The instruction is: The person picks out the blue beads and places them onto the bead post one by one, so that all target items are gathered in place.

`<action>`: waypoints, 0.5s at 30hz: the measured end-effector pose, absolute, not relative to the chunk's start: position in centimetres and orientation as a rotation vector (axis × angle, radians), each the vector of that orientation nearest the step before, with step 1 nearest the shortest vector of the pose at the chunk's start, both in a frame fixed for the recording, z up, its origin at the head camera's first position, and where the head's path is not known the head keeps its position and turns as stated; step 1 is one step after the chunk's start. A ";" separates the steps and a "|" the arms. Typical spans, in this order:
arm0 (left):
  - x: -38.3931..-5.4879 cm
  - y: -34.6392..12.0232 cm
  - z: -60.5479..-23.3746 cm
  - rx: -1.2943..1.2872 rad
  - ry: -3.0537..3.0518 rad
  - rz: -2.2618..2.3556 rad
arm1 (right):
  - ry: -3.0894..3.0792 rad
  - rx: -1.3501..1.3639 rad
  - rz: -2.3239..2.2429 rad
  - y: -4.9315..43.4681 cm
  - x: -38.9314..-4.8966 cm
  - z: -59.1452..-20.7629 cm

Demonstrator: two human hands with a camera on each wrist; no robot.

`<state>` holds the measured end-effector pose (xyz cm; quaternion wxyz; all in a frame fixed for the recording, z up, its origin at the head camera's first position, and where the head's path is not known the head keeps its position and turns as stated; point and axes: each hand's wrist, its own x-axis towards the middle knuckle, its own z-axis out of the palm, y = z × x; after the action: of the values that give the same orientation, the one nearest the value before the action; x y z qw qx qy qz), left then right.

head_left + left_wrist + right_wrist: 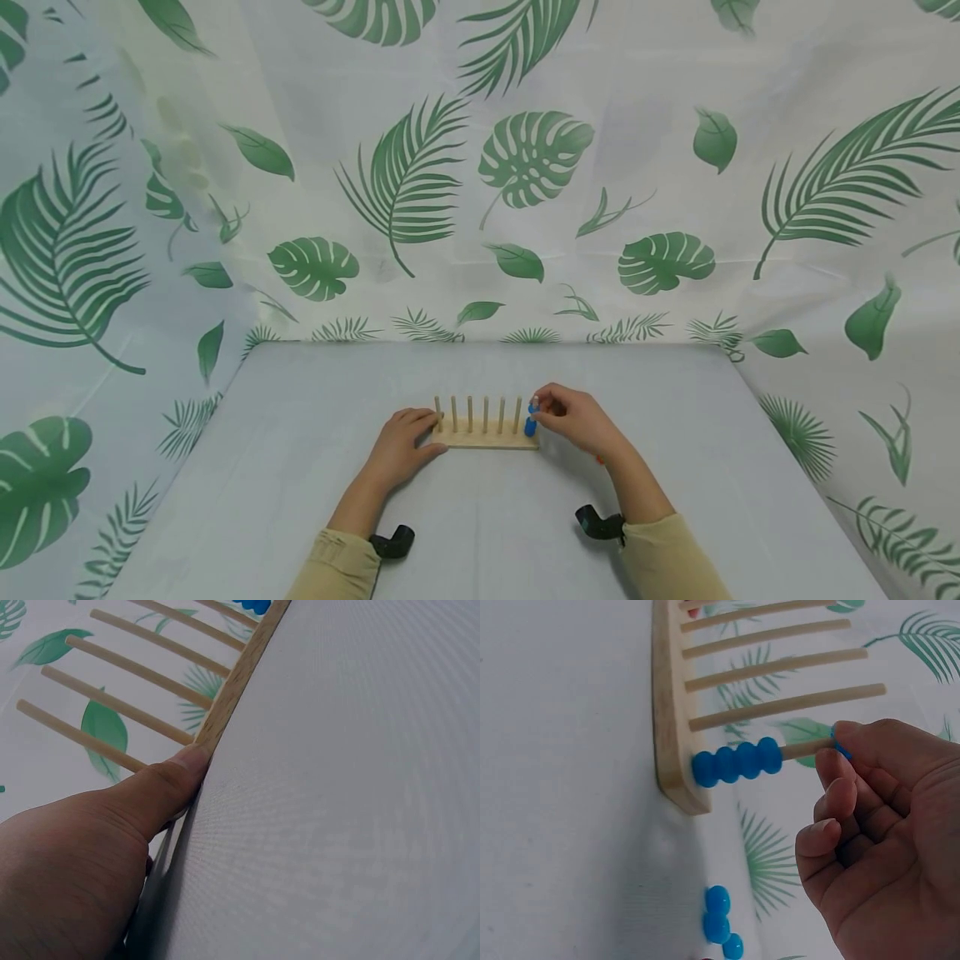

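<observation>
A wooden peg board (487, 440) with a row of upright pegs stands on the table. My left hand (401, 446) grips its left end; in the left wrist view the thumb presses the front edge of the base (232, 686), and the other fingers are mostly hidden. My right hand (577, 418) is at the rightmost peg. In the right wrist view its thumb and index finger pinch a blue bead (843, 748) at that peg's tip. Lower on the same peg, several blue beads (739, 763) are stacked against the base. The other pegs carry no beads.
Loose blue beads (717, 927) lie on the table to the right of the board. A small orange-red thing (601, 459) shows partly behind the right wrist. Leaf-patterned cloth (536, 158) hangs behind the white table (480, 533) and at its sides.
</observation>
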<state>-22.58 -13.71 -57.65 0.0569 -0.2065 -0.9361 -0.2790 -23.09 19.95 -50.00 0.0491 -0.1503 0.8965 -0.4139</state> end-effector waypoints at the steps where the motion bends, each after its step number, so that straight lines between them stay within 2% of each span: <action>1: -22.6 -13.7 -57.7 -0.626 -2.840 -0.846 | 2.727 -0.444 -1.266 19.9 -23.1 -50.2; 15: -22.6 -13.6 -57.7 -0.606 -2.866 -0.838 | 2.714 -0.367 -1.322 19.8 -22.9 -52.2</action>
<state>-22.59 -13.64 -57.66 0.0474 -0.1986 -0.9396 -0.2746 -22.91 19.81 -52.21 0.0505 -0.1207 0.8913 -0.4341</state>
